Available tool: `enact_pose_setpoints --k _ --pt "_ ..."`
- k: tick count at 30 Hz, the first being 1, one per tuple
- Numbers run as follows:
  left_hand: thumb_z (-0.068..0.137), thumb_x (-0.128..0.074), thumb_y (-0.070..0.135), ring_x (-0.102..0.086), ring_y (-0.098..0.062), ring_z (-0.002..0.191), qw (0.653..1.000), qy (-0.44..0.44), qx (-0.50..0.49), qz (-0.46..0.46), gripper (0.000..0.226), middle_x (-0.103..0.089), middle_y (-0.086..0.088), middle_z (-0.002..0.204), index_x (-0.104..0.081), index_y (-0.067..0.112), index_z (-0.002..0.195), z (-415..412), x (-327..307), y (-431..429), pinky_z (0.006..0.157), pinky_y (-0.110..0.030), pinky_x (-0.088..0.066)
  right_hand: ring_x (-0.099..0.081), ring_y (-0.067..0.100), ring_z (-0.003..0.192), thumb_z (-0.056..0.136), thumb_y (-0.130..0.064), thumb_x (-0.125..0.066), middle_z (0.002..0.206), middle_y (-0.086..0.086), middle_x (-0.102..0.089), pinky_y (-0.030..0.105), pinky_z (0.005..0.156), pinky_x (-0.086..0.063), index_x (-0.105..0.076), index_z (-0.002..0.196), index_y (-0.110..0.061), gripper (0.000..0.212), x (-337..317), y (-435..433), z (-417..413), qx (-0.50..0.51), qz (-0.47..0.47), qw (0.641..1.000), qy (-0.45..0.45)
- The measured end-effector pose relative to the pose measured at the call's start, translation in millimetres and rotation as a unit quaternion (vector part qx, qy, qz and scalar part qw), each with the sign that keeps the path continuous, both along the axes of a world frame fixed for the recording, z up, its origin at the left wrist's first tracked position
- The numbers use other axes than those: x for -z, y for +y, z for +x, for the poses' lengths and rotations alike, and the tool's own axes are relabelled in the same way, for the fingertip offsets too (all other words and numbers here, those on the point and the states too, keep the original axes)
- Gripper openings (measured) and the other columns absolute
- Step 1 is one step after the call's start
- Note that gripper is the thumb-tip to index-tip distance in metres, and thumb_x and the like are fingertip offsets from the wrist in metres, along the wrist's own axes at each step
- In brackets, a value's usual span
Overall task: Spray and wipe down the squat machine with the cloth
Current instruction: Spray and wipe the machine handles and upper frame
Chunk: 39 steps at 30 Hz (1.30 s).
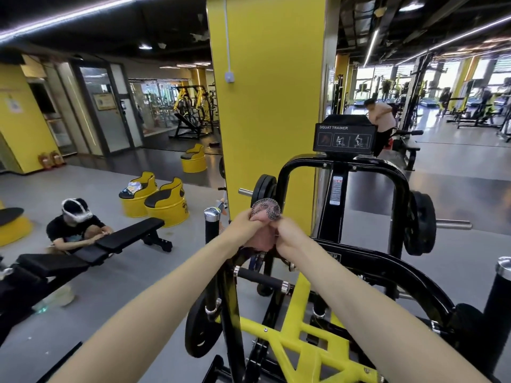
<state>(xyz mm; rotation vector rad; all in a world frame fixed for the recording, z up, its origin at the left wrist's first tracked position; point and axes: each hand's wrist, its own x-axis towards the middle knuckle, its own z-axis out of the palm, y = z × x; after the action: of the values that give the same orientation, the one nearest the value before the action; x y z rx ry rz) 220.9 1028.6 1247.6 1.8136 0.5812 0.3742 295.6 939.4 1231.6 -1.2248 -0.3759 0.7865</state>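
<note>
**Cloth** (262,234): one. Pink fabric with a grey net-patterned section bulging at its top, bunched into a wad. It is held in the air in front of the yellow pillar (265,92), above the machine's near handles.

**Left hand** (243,225): one. Its fingers are curled tight round the cloth's left side.

**Right hand** (290,236): one. Its fingers are curled round the cloth's right side. The two hands are close together, with the wad squeezed between them and both forearms stretched forward.

**Squat machine** (359,258): one. It has a black tubular frame over a yellow base beam.
- One black placard (344,138) on top reads "SQUAT TRAINER".
- Three weight plates are plainly seen: upper left (265,189), right (420,222) and lower left (201,327).
- There are two chrome-capped posts, one near left (212,214) and one at the right edge (503,266).

**Benches**: two, black and padded, on the floor at left (130,233) (49,264).

**Barrel seats**: three whole, yellow with black cushions (193,158) (138,194) (168,203).

**Persons**: two. One crouches by the bench wearing a white headset (74,225), and one is far off at right (381,117).
</note>
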Motion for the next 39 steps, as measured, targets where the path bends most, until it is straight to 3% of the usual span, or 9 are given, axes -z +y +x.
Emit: enact_pose_setpoints --k 9,12,17,22,25,29,32,37,39 --pt "0.094 -0.052 0.009 -0.06 -0.021 0.089 0.982 -0.051 -0.07 0.171 0.016 -0.063 -0.005 0.095 -0.063 0.012 0.104 -36.6 -70.7 69.7 0.074 -0.033 -0.052 -0.047 0.018 0.107 0.095 -0.021 -0.055 0.116 0.0 -0.052 0.037 0.099 -0.037 -0.052 0.121 -0.023 0.027 -11.2 44.5 -17.1 -0.056 -0.046 0.992 -0.104" --pt "0.091 -0.053 0.012 -0.061 -0.023 0.089 0.956 -0.014 -0.112 0.271 0.02 -0.065 -0.004 0.097 -0.066 0.017 0.105 -47.2 -72.2 101.4 0.072 -0.032 -0.049 -0.046 0.02 0.113 0.088 -0.014 -0.064 0.131 0.006 -0.046 0.041 0.108 -0.036 -0.045 0.136 -0.018 0.052 -0.8 57.1 -28.9 -0.081 -0.105 0.978 -0.16" --pt "0.092 -0.051 0.014 -0.062 -0.022 0.073 0.924 0.126 -0.02 0.361 0.016 -0.066 -0.005 0.084 -0.067 0.014 0.092 -43.1 -51.5 103.2 0.055 -0.027 -0.048 -0.052 0.022 0.115 0.084 -0.005 -0.068 0.124 0.004 -0.056 0.021 0.08 -0.041 -0.049 0.132 -0.009 0.051 8.4 78.0 -45.7 -0.109 -0.118 0.965 -0.206" --pt "0.09 -0.052 0.023 -0.058 -0.029 0.087 0.905 0.181 0.011 0.385 0.022 -0.067 -0.009 0.088 -0.07 0.011 0.095 -16.0 -29.7 86.7 0.088 -0.043 -0.041 -0.06 0.027 0.108 0.082 -0.01 -0.072 0.113 0.011 -0.067 0.03 0.084 -0.046 -0.061 0.117 -0.002 0.038 24.7 95.2 -48.9 -0.024 -0.114 0.971 -0.208" --pt "0.089 -0.049 0.019 -0.058 -0.024 0.084 0.858 0.201 0.031 0.471 0.021 -0.066 -0.007 0.089 -0.067 0.01 0.094 -11.0 -27.9 76.5 0.079 -0.037 -0.047 -0.062 0.041 0.105 0.087 -0.013 -0.067 0.105 0.022 -0.067 0.033 0.073 -0.051 -0.064 0.102 -0.007 0.017 30.5 98.5 -53.5 -0.024 -0.121 0.976 -0.178" --pt "0.082 -0.054 0.005 -0.05 -0.022 0.103 0.828 0.062 0.037 0.556 0.022 -0.062 -0.004 0.104 -0.069 0.008 0.098 -29.7 -4.4 82.3 0.085 -0.026 -0.037 -0.058 0.023 0.089 0.102 -0.009 -0.034 0.087 0.008 -0.057 0.026 0.079 -0.047 -0.053 0.09 -0.014 0.023 31.8 101.5 -58.6 0.042 -0.073 0.977 -0.198" --pt "0.072 -0.061 -0.013 -0.043 -0.024 0.124 0.817 -0.097 0.09 0.561 0.046 -0.062 -0.006 0.121 -0.069 0.007 0.112 -48.0 19.7 106.5 0.107 -0.032 -0.03 -0.056 0.015 0.086 0.095 -0.009 -0.051 0.092 0.004 -0.058 0.023 0.074 -0.049 -0.054 0.103 -0.015 0.01 39.3 101.9 -56.3 0.0 -0.076 0.984 -0.16" --pt "0.082 -0.058 -0.006 -0.038 -0.024 0.135 0.762 -0.193 0.116 0.607 0.041 -0.055 -0.009 0.135 -0.065 0.005 0.121 -61.5 34.2 128.2 0.113 -0.03 -0.03 -0.059 0.027 0.109 0.082 -0.03 -0.072 0.117 0.013 -0.063 0.041 0.1 -0.047 -0.051 0.128 -0.005 0.057 34.8 107.5 -53.4 -0.028 -0.13 0.972 -0.193" --pt "0.084 -0.055 -0.003 -0.038 -0.016 0.135 0.793 -0.215 0.091 0.562 0.042 -0.053 -0.007 0.136 -0.061 0.004 0.125 -64.8 38.2 123.1 0.114 -0.021 -0.028 -0.06 0.026 0.103 0.089 -0.018 -0.066 0.112 0.014 -0.063 0.037 0.094 -0.049 -0.055 0.124 0.001 0.042 37.5 108.5 -50.2 -0.025 -0.125 0.972 -0.2"
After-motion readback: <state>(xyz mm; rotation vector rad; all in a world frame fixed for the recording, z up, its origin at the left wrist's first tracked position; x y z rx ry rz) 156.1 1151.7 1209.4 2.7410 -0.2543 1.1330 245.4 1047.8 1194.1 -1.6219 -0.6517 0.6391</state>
